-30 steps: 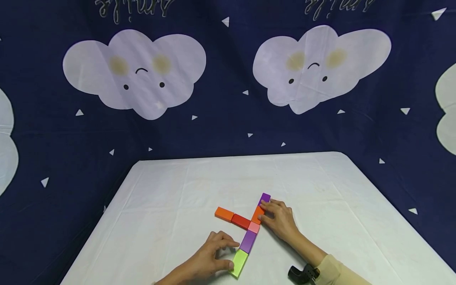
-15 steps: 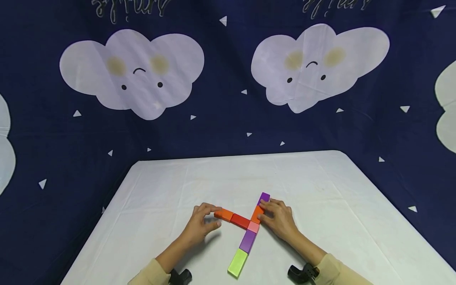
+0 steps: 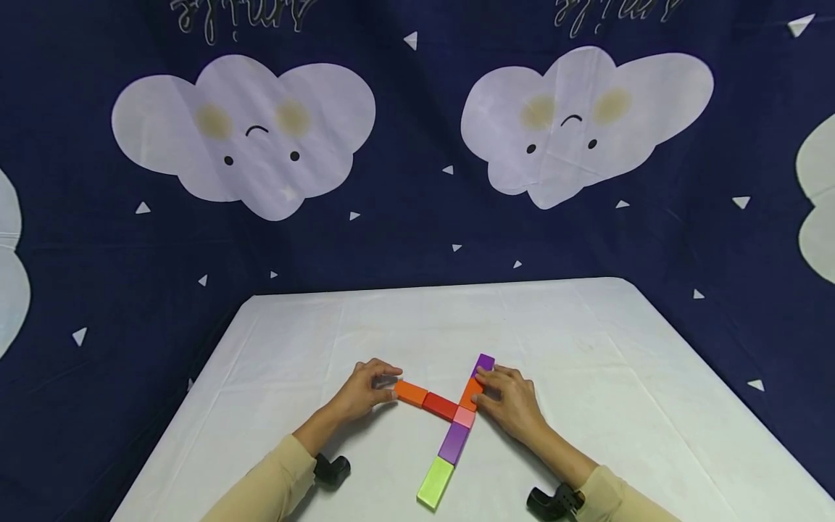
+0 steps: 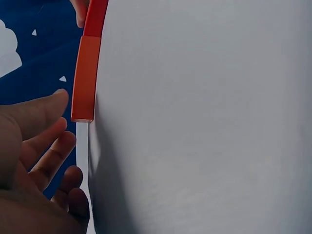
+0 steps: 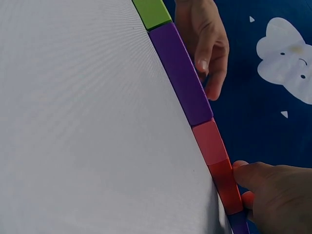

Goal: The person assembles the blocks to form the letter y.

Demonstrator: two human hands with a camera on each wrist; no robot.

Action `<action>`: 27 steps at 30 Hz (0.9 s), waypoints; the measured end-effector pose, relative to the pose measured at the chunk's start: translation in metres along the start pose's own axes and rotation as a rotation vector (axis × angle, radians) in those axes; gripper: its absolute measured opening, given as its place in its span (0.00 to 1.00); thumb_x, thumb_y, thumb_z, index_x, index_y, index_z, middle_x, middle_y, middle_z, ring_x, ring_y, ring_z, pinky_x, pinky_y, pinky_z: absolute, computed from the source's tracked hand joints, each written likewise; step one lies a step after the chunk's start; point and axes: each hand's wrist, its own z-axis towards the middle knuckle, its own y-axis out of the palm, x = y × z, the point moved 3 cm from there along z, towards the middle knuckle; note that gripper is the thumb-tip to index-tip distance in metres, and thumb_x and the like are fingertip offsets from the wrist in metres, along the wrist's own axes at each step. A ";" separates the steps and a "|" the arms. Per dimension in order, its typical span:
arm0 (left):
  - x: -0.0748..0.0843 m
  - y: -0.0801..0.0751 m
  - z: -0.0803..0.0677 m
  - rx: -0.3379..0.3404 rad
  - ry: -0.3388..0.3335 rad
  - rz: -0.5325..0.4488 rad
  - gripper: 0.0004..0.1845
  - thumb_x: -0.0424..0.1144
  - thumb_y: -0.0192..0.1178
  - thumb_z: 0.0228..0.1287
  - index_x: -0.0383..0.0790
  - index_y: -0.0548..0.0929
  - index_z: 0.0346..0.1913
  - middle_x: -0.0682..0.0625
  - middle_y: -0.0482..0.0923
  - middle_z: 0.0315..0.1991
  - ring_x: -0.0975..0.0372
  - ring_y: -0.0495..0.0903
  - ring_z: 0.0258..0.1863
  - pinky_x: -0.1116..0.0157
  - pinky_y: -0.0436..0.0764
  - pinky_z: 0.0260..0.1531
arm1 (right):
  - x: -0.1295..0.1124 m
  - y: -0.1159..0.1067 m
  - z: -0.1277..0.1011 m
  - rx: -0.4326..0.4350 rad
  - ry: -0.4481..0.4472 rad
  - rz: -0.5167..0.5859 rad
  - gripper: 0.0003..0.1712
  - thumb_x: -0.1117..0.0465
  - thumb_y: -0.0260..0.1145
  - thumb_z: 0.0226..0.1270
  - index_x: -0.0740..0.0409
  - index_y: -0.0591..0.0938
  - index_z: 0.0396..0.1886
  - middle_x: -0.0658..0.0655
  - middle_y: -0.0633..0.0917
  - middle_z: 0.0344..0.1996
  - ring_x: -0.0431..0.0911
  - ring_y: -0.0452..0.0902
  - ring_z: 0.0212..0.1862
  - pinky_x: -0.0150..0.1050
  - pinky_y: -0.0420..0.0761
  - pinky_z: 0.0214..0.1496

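Observation:
Coloured blocks lie end to end in a T-like figure. Its long row runs from a purple block (image 3: pixel 484 360) through an orange block (image 3: pixel 471 394), a pink block (image 3: pixel 464 416) and a second purple block (image 3: pixel 453 442) to a green block (image 3: pixel 435 482). Branching left from the pink one are a red block (image 3: pixel 440 406) and another orange block (image 3: pixel 411 394). My left hand (image 3: pixel 362 389) is at that orange block's outer end, thumb and fingers spread apart. With bent fingers, my right hand (image 3: pixel 514 400) rests on the far orange and purple blocks, its thumb (image 5: pixel 246 171) against the orange one's side.
White cloth covers the table (image 3: pixel 587 348). Behind it hangs a dark blue curtain (image 3: pixel 417 239) with clouds and small triangles. A black wrist device (image 3: pixel 333 470) sits below the left hand and another black device (image 3: pixel 554 502) below the right.
My left hand has moved from beside the green block up to the left orange block's outer end, then shifted slightly. The right hand and the blocks stay about where they were.

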 end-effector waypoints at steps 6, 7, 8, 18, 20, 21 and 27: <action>-0.002 0.002 0.004 -0.031 -0.020 0.042 0.19 0.32 0.68 0.50 0.42 0.84 0.48 0.51 0.80 0.46 0.59 0.65 0.46 0.63 0.63 0.47 | 0.000 0.001 0.000 0.004 -0.005 -0.004 0.25 0.54 0.75 0.46 0.56 0.85 0.47 0.53 0.85 0.50 0.56 0.75 0.56 0.45 0.65 0.44; -0.002 0.002 0.005 -0.031 -0.024 0.048 0.18 0.31 0.68 0.50 0.42 0.84 0.48 0.51 0.80 0.46 0.60 0.65 0.46 0.63 0.63 0.47 | 0.000 0.001 0.000 0.006 -0.009 -0.004 0.24 0.54 0.75 0.46 0.56 0.85 0.47 0.53 0.85 0.50 0.56 0.75 0.56 0.45 0.65 0.44; -0.002 0.003 0.005 -0.032 -0.028 0.052 0.18 0.31 0.68 0.50 0.41 0.84 0.48 0.51 0.80 0.46 0.60 0.65 0.45 0.64 0.63 0.46 | 0.000 0.001 0.000 0.009 -0.014 -0.005 0.24 0.54 0.75 0.46 0.56 0.85 0.46 0.53 0.85 0.50 0.56 0.75 0.56 0.45 0.65 0.44; 0.000 0.004 0.007 -0.028 -0.053 0.039 0.16 0.30 0.66 0.52 0.41 0.85 0.46 0.51 0.80 0.45 0.60 0.64 0.43 0.65 0.63 0.43 | 0.000 0.001 0.000 0.018 -0.022 -0.003 0.24 0.55 0.75 0.46 0.56 0.86 0.46 0.53 0.85 0.49 0.56 0.75 0.56 0.45 0.65 0.44; 0.001 0.005 0.008 -0.029 -0.051 0.034 0.16 0.30 0.66 0.52 0.41 0.85 0.46 0.50 0.80 0.45 0.60 0.64 0.43 0.65 0.63 0.44 | 0.000 0.001 -0.001 0.021 -0.024 -0.005 0.24 0.55 0.75 0.46 0.57 0.86 0.46 0.53 0.86 0.49 0.56 0.75 0.56 0.45 0.65 0.43; 0.000 0.005 0.008 -0.030 -0.050 0.033 0.16 0.30 0.66 0.52 0.41 0.85 0.46 0.50 0.80 0.45 0.60 0.64 0.43 0.65 0.63 0.44 | 0.000 0.002 -0.001 0.023 -0.025 -0.004 0.24 0.55 0.75 0.46 0.57 0.86 0.46 0.53 0.86 0.49 0.56 0.75 0.55 0.45 0.64 0.43; -0.001 0.007 0.010 -0.033 -0.044 0.028 0.16 0.29 0.66 0.53 0.41 0.85 0.46 0.51 0.80 0.45 0.60 0.64 0.43 0.65 0.63 0.44 | 0.001 0.002 0.000 0.020 -0.024 -0.003 0.24 0.55 0.75 0.46 0.57 0.85 0.46 0.53 0.85 0.50 0.56 0.75 0.56 0.44 0.64 0.43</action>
